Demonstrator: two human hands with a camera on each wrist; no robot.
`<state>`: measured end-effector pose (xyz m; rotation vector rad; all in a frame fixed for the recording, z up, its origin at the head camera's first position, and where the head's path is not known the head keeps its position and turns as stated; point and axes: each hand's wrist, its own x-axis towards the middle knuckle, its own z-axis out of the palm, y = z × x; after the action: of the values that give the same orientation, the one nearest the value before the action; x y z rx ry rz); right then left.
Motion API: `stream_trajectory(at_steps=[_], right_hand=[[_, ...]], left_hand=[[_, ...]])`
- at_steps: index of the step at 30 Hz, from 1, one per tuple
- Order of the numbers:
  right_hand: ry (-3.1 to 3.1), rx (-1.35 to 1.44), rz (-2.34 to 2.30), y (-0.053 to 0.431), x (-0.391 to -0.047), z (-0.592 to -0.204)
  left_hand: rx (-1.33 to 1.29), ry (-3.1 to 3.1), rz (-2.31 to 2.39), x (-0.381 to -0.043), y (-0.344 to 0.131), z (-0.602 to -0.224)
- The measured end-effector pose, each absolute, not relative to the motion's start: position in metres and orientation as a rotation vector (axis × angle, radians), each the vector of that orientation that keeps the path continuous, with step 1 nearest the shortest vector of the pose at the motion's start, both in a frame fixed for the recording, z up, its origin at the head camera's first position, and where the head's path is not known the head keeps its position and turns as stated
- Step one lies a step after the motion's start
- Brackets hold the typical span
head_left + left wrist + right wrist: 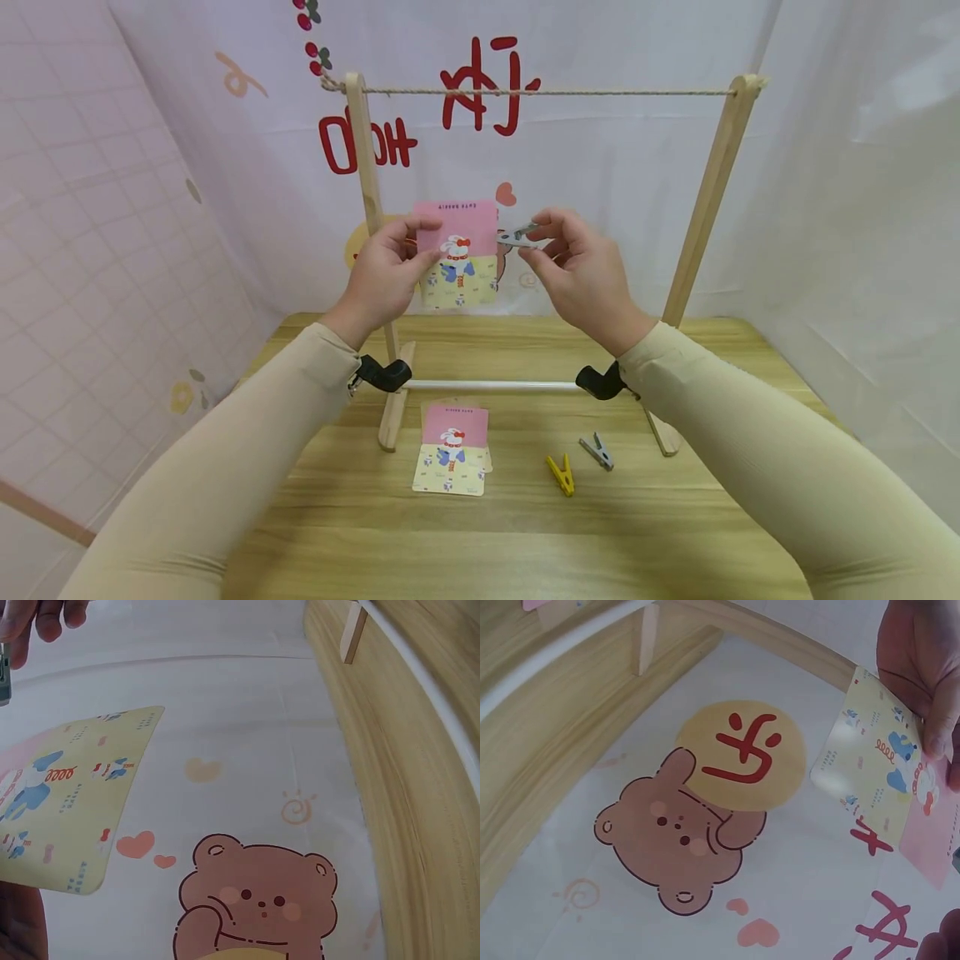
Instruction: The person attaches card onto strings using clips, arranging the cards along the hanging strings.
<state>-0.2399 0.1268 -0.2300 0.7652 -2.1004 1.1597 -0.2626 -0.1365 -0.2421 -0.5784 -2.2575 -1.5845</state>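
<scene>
My left hand pinches the left side of a pink and yellow rabbit card and holds it up in front of the backdrop, below the rope. The card's print stands upside down, with its pink half on top. My right hand pinches a grey clip between thumb and fingers. That clip's tip is right at the card's right edge. In the left wrist view the card slants across the left side, and the right hand's fingers show at the upper left corner. The right wrist view shows the card under the left thumb.
A rope runs between two wooden posts, joined low by a white rod. On the wooden table lie more rabbit cards, a yellow clip and a second grey clip. A printed cloth hangs behind.
</scene>
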Motion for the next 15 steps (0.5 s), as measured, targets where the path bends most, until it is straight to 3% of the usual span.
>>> stream_trajectory(at_steps=[15], right_hand=[[-2.073, 0.76, 1.161, 0.116, -0.243, -0.206]], left_hand=[[-0.586, -2.212, -1.566, -0.261, -0.135, -0.224]])
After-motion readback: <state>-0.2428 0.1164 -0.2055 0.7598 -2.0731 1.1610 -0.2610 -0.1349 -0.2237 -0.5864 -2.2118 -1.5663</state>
